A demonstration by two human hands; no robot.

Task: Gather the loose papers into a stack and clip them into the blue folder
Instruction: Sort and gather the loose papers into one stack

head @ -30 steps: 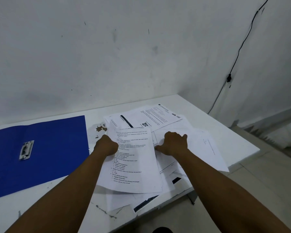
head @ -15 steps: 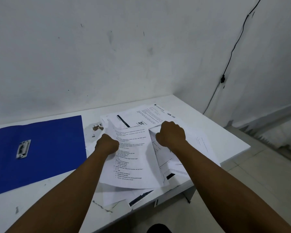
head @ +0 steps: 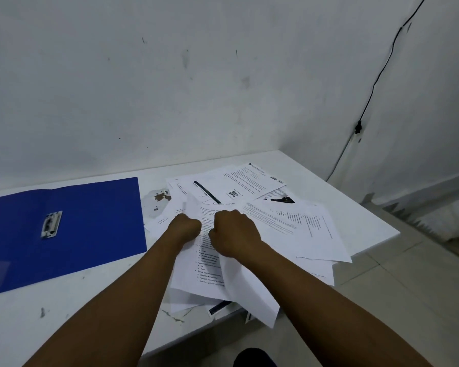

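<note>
Loose printed papers (head: 297, 226) lie scattered over the right half of the white table (head: 64, 308), some hanging past its front edge. My left hand (head: 186, 226) and my right hand (head: 233, 231) sit close together in the middle of the pile, each with fingers curled round sheets; a raised sheet (head: 249, 290) droops from my right hand. The blue folder (head: 90, 221) lies open and flat at the left, its metal clip (head: 51, 224) facing up, apart from both hands.
A brown stain (head: 162, 197) marks the table between folder and papers. The wall stands right behind the table. A black cable (head: 374, 88) runs down the right wall. Tiled floor (head: 408, 287) lies beyond the table's right edge.
My right hand has moved left with sheets until it nearly meets my left hand. The papers under them are bunched and partly lifted, and more sheets on the right are uncovered.
</note>
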